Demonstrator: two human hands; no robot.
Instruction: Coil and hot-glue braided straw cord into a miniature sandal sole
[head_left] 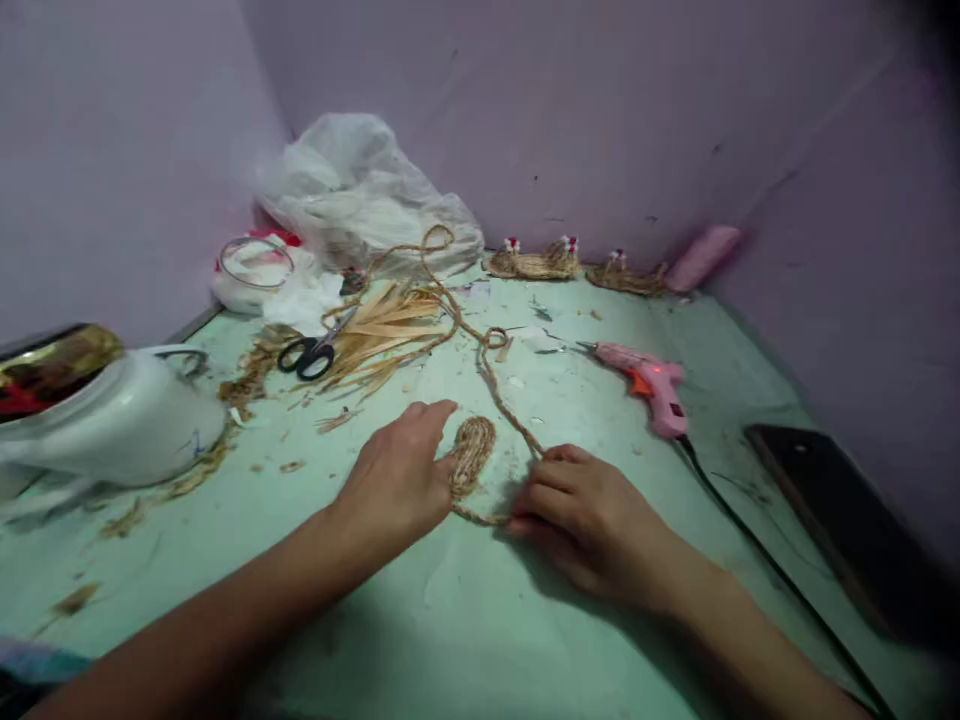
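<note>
A small oval piece of coiled braided straw cord (474, 455) is at the middle of the table. My left hand (401, 470) holds it at its left side, with the thumb against the coil and a forefinger reaching past its top. From the coil's lower end the braided cord (480, 518) runs right into my right hand (581, 515), whose fingers are closed around it. Beyond that hand the cord (504, 400) continues up the table in loops. My left hand's lower fingers are partly hidden.
A pink glue gun (645, 380) with a lit red light lies right, near a dark phone (847, 530). Black-handled scissors (315, 352) rest by dry straw strips (386, 330). Behind are a plastic bag (360, 190) and finished straw slippers (532, 264). A white pot (142, 420) stands left.
</note>
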